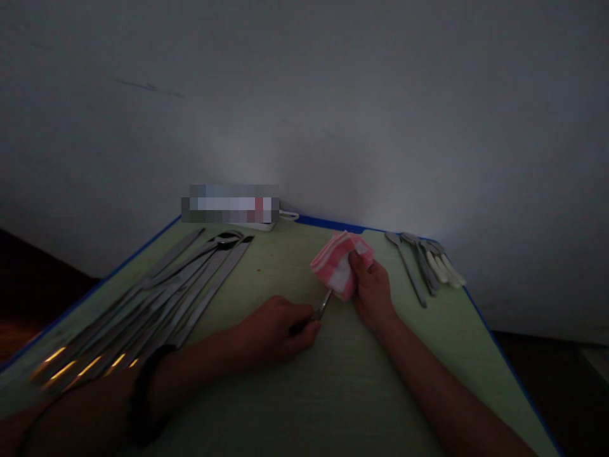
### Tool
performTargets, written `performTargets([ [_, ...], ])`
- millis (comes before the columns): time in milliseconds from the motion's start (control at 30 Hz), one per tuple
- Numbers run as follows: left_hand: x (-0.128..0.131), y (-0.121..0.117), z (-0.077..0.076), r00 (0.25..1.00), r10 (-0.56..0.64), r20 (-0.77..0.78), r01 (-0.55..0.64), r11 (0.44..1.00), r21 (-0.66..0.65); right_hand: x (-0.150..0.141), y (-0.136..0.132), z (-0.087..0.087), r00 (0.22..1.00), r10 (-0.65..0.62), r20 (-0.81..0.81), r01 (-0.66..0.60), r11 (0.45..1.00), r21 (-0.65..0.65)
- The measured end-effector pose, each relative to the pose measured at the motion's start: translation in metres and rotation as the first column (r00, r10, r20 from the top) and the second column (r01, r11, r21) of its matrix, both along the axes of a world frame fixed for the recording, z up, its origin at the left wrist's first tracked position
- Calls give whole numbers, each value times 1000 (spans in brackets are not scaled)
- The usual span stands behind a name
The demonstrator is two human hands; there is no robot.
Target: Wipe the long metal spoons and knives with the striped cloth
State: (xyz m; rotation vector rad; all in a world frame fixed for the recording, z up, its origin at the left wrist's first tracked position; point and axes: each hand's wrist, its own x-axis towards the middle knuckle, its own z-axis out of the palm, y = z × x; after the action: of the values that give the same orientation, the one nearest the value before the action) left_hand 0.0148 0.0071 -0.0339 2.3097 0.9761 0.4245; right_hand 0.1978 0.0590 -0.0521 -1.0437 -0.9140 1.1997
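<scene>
My left hand point(280, 327) is closed round the handle of a slim metal utensil point(325, 302). Its far end is hidden inside a folded pink-and-white cloth point(340, 263), so I cannot make out its kind. My right hand point(373, 289) grips that cloth, thumb on top, wrapped about the utensil. Both hands are held over the middle of the pale green table point(295, 406). Several spoons point(409, 263) lie to the right, beyond my right hand, some with white handles point(445, 270).
Several long metal kitchen utensils point(190, 279) lie side by side at the left, partly behind my left forearm. A blurred-out box-like object point(231, 206) with a white cord loop point(289, 215) stands at the back edge. A grey wall point(333, 114) rises behind the blue-edged table.
</scene>
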Motion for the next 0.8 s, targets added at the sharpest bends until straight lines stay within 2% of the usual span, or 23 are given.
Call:
performTargets([
  [100, 1, -1, 4, 1000, -12, 12, 12, 1000, 8, 0, -4, 0, 995, 9, 97, -9, 1000, 1],
  [233, 3, 1, 6, 999, 23, 44, -19, 995, -101, -8, -19, 5, 990, 126, 68, -122, 990, -64],
  [367, 2, 4, 5, 997, -25, 73, 35, 990, -137, -19, -31, 7, 970, 240, 52, -235, 968, -86],
  [500, 0, 3, 11, 998, -47, 44, 53, 989, -139, -14, -23, 4, 990, 144, -1, -144, 986, -82],
  [600, -1, -1, 17, 988, -149, 44, 152, 984, -88, -1, -14, 7, 981, 26, 195, -31, 999, 24],
  [700, -3, -2, 18, 978, -197, 67, 202, 976, -76, 10, -9, 14, 900, -70, 431, 7, 989, 145],
  [800, -5, -1, 17, 980, -172, 104, 189, 963, -190, 13, -9, 18, 874, -74, 481, -4, 987, 161],
])
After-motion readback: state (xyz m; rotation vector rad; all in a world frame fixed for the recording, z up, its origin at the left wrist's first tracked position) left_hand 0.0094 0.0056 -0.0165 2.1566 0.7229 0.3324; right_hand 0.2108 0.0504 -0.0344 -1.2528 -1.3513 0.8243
